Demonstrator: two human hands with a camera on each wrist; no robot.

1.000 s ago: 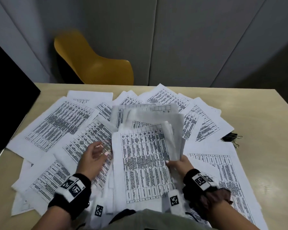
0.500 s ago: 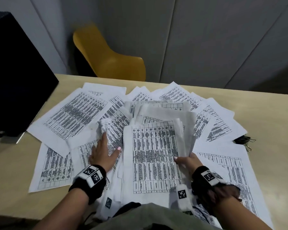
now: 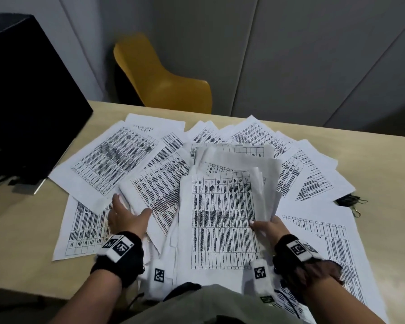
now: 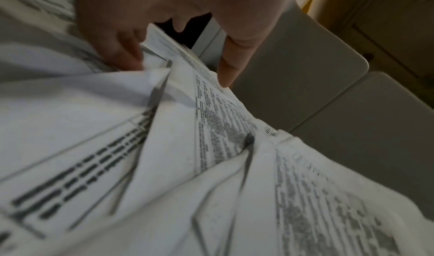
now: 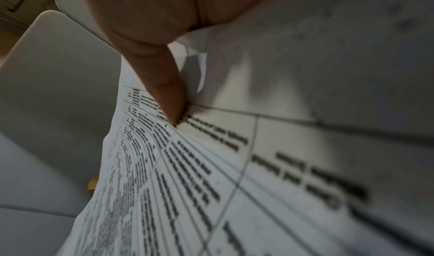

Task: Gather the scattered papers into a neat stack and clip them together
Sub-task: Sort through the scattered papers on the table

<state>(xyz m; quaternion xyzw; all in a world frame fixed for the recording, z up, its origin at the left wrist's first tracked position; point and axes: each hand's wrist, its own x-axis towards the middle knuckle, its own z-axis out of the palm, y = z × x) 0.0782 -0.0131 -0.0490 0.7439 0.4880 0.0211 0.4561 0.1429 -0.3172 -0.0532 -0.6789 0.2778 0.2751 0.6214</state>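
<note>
Head view: two hands (image 3: 126, 218) (image 3: 267, 226), one stack (image 3: 222, 218), two clips (image 3: 348, 202).

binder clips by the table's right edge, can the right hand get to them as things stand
Probably not right away. The binder clips lie in the open beside the sheets with nothing over them, but the right hand is gripping the gathered stack. It would have to let go or hand the stack to the left hand.

The light wooden table (image 3: 384, 160) bears scattered papers (image 3: 117, 157), binder clips (image 3: 348, 200) and a black monitor (image 3: 26, 97).
</note>
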